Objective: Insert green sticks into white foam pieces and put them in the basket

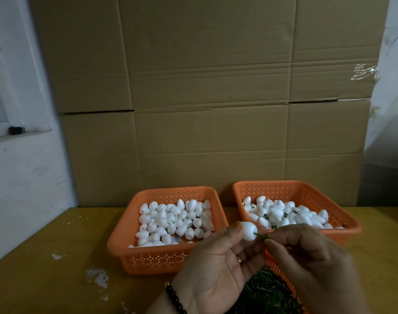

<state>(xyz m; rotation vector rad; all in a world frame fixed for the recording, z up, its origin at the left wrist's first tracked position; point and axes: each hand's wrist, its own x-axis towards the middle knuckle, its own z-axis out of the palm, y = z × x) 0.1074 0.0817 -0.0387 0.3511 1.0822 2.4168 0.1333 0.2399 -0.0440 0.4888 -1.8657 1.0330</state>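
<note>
My left hand (218, 266) pinches a white foam piece (248, 231) at its fingertips, above the gap between two orange baskets. My right hand (311, 257) grips a thin green stick (260, 235) whose tip touches or enters the foam's right side. The left basket (125, 241) holds several plain foam pieces (175, 220). In the right basket (350, 220) lie foam pieces with green sticks in them (282, 214). A third orange container (286, 284) with loose green sticks (263, 288) sits under my hands, mostly hidden.
The baskets rest on a yellow-brown table (46, 257) with white foam crumbs (97, 275) at the left. A tall wall of cardboard boxes (205, 98) stands right behind the baskets. A white wall with a window ledge (16, 134) is at the left.
</note>
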